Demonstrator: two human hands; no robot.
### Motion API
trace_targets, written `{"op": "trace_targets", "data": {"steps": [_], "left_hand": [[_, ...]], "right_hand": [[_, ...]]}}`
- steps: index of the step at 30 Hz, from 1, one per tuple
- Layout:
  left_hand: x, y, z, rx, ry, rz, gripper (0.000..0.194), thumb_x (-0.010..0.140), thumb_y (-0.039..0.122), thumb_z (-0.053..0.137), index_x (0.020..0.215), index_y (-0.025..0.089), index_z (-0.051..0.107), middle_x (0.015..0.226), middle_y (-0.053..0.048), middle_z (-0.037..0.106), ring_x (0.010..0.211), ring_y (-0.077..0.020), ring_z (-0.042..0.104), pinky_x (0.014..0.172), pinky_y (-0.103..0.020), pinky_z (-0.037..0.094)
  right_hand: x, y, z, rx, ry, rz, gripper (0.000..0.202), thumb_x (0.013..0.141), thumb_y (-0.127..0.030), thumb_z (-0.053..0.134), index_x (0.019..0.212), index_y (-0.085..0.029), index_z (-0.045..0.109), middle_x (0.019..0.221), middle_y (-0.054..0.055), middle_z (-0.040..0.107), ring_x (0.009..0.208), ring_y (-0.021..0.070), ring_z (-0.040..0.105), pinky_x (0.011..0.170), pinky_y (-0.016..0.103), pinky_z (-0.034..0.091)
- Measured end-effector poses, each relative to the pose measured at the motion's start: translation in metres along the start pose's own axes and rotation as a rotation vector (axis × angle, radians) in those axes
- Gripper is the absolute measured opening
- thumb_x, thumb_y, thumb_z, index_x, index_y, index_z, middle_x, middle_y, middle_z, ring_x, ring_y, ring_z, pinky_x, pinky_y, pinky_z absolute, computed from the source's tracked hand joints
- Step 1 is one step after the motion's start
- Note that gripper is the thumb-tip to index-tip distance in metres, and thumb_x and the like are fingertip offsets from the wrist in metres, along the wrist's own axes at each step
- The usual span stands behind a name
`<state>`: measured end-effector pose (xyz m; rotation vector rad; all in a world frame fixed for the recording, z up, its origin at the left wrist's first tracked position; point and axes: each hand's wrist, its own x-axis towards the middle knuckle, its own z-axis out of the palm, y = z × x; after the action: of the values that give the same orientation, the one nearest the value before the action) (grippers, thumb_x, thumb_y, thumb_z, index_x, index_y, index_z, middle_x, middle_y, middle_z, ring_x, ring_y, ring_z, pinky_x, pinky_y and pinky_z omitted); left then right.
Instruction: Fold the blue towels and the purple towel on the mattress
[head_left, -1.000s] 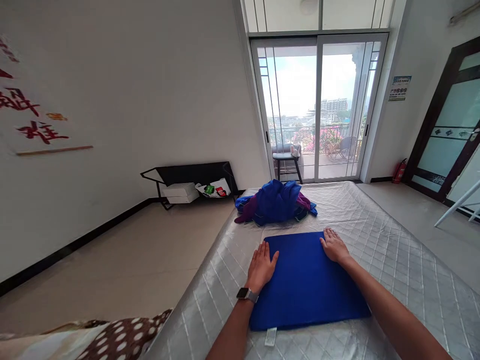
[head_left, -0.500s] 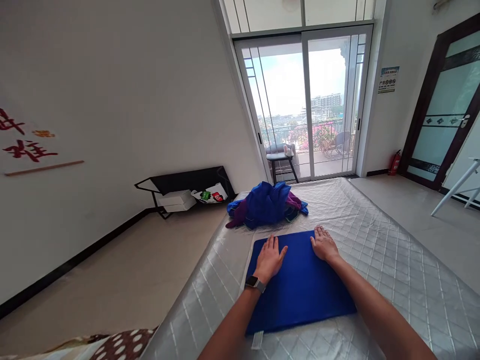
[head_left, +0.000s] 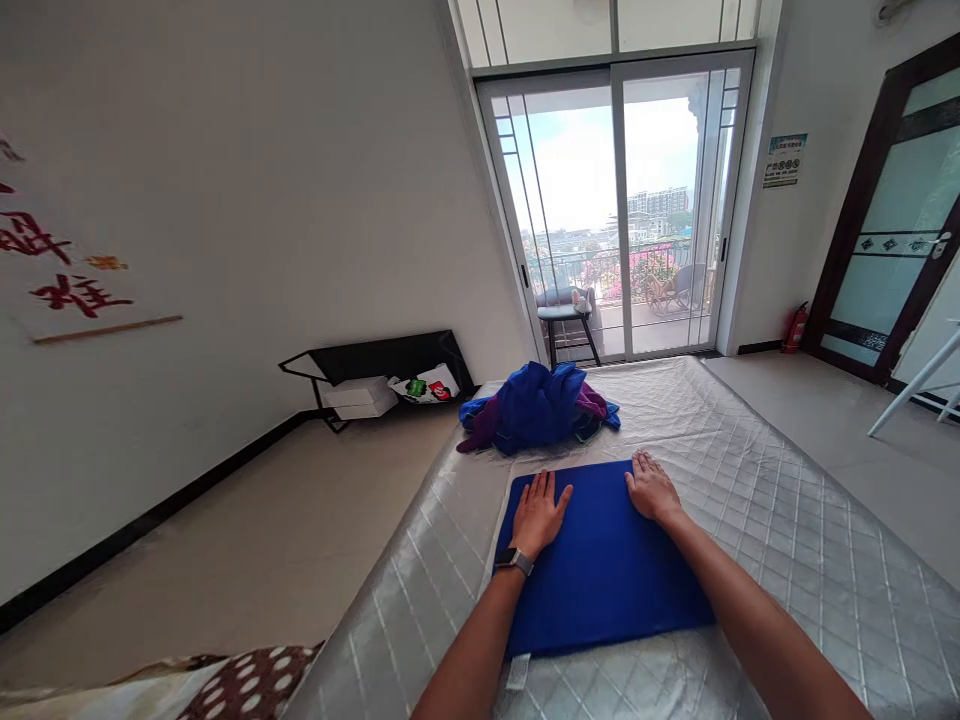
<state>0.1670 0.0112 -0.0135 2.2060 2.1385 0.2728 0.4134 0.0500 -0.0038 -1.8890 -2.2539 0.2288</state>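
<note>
Presently, the left hand (head_left: 538,514) and right hand (head_left: 652,488) lie flat, fingers extended, on a blue fabric rectangle (head_left: 600,560); beneath, a quilted silvery mattress (head_left: 787,540); beyond, a sliding glass door (head_left: 619,220).

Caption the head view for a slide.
Left hand and right hand rest on a flat blue cloth atop a quilted silver mattress.

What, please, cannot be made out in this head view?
All in the head view:
Left hand and right hand: palms hidden by their backs.
Blue fabric: underside hidden by its top.
White label: any print is too small.
Spotted cloth: cut off by the bottom edge.
Wall scroll: cut off by the left edge.
</note>
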Motion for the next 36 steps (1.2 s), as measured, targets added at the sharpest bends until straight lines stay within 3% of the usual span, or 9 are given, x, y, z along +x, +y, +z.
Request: {"op": "trace_targets", "data": {"steps": [2,5,14,22,25,28,32,34,36], "left_hand": [[-0.008,-0.03,-0.005,0.01,-0.008,-0.098,0.081,0.1,0.062,0.013,0.154,0.004,0.03,0.162,-0.018,0.028,0.152,-0.028,0.021,0.123,-0.043,0.02],[-0.015,-0.048,-0.008,0.009,-0.011,-0.141,0.085,0.1,0.063,0.013,0.154,-0.001,0.028,0.162,-0.021,0.025,0.152,-0.0277,0.021,0.124,-0.041,0.018],[-0.013,-0.038,-0.009,0.01,0.012,-0.131,0.082,0.1,0.061,0.016,0.152,0.0,0.032,0.16,-0.023,0.029,0.151,-0.0288,0.023,0.123,-0.042,0.021],[-0.01,-0.041,-0.013,0.044,0.024,-0.143,0.083,0.099,0.061,0.016,0.15,-0.002,0.034,0.158,-0.025,0.033,0.149,-0.0335,0.027,0.122,-0.049,0.021],[-0.006,-0.016,-0.015,0.072,0.052,-0.118,0.084,0.099,0.06,0.017,0.15,-0.005,0.033,0.157,-0.028,0.032,0.149,-0.0358,0.026,0.122,-0.05,0.02],[-0.003,0.042,-0.004,0.033,0.084,0.109,0.079,0.101,0.059,0.017,0.152,0.003,0.036,0.159,-0.02,0.035,0.15,-0.0301,0.027,0.122,-0.043,0.024],[-0.005,0.122,0.023,-0.037,0.074,0.402,0.068,0.102,0.054,0.022,0.155,0.013,0.035,0.156,-0.016,0.042,0.147,-0.0297,0.034,0.121,-0.048,0.03],[-0.006,0.136,0.031,-0.03,0.053,0.411,0.067,0.102,0.053,0.024,0.156,0.014,0.033,0.155,-0.016,0.043,0.147,-0.0301,0.034,0.121,-0.051,0.029],[-0.009,0.127,0.031,-0.028,0.034,0.362,0.068,0.102,0.053,0.021,0.155,0.012,0.035,0.157,-0.016,0.041,0.148,-0.0299,0.032,0.122,-0.05,0.027]], "right_hand": [[0.0,0.0,-0.002,0.008,-0.023,0.01,0.066,0.102,-0.038,0.021,0.157,-0.002,0.026,0.165,0.016,0.023,0.154,0.0226,0.017,0.123,0.039,0.014],[-0.001,-0.003,-0.008,0.004,-0.041,0.027,0.065,0.103,-0.037,0.022,0.157,-0.001,0.026,0.165,0.016,0.023,0.154,0.0221,0.016,0.123,0.038,0.013],[-0.034,-0.004,-0.016,-0.048,0.002,0.041,0.064,0.099,-0.03,0.024,0.157,-0.002,0.027,0.165,0.015,0.022,0.154,0.0223,0.016,0.123,0.039,0.014],[-0.062,-0.003,-0.018,-0.023,-0.028,0.018,0.066,0.101,-0.036,0.022,0.156,-0.001,0.027,0.164,0.015,0.022,0.153,0.0225,0.017,0.124,0.038,0.016],[-0.062,-0.007,-0.021,-0.024,-0.021,0.019,0.065,0.102,-0.036,0.022,0.156,-0.001,0.028,0.164,0.016,0.023,0.153,0.0226,0.019,0.123,0.038,0.017],[-0.063,-0.007,-0.02,-0.018,-0.01,0.01,0.065,0.101,-0.035,0.024,0.156,0.0,0.029,0.163,0.017,0.024,0.152,0.0244,0.021,0.123,0.039,0.02],[-0.063,-0.003,-0.015,-0.024,-0.01,-0.02,0.062,0.1,-0.028,0.026,0.155,0.0,0.03,0.163,0.016,0.024,0.153,0.0235,0.019,0.123,0.039,0.02],[-0.063,-0.001,-0.012,-0.024,-0.007,-0.026,0.062,0.099,-0.027,0.027,0.155,0.0,0.03,0.164,0.016,0.023,0.153,0.0233,0.019,0.123,0.039,0.02],[-0.062,-0.001,-0.011,-0.023,0.009,-0.029,0.062,0.1,-0.029,0.027,0.155,-0.002,0.03,0.163,0.016,0.024,0.152,0.0237,0.021,0.123,0.041,0.022]]}}
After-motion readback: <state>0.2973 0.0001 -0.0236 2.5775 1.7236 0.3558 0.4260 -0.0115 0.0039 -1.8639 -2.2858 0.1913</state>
